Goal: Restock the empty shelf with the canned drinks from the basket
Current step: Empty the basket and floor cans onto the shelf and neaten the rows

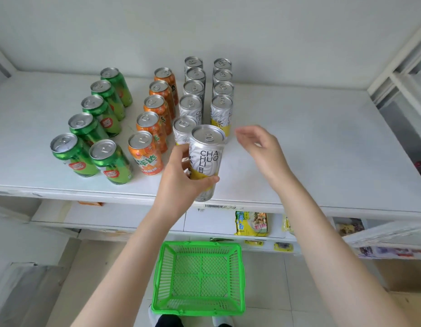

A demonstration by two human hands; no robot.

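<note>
Left hand [181,178] grasps the last silver-and-yellow drink can [206,159] at the white shelf's [322,161] front edge, right hand [261,147] loose-fingered; next, seat it heading its row.

Both bare forearms reach up and forward from the lower edge of the view. The left hand [181,175] grips a silver and yellow can [206,156] by its lower half, thumb lying across the front, fingers curled round the far left side. The right hand [261,149] hovers to the right of the can's top, apart from it, fingers relaxed and slightly spread, pointing left, holding nothing.
</note>
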